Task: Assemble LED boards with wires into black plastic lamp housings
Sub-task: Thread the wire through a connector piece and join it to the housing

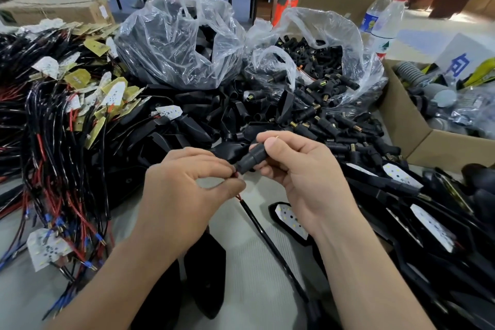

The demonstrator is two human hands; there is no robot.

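Head view: at the bottom middle of the frame, black lamp housings (206, 276) lie flat on the grey table (257, 262). Just above them, the left hand (187, 195) pinches thin red wire ends (235, 174) between thumb and fingertip. A black cable (270, 241) runs down from that hand toward the bottom right. The right hand (297, 171) grips a small black plug sleeve (253, 158), and the wire ends touch its lower opening. Beside the right wrist sits a housing with a white LED board (290, 218) in it. At the left, a big heap of wired LED boards (67, 120) spreads out. Past the hands lies a pile of black housings (203, 118). Further up, two clear plastic bags (182, 43) hold black parts. A cardboard box (417, 128) is at the right, and two water bottles (385, 19) stand at the upper right.
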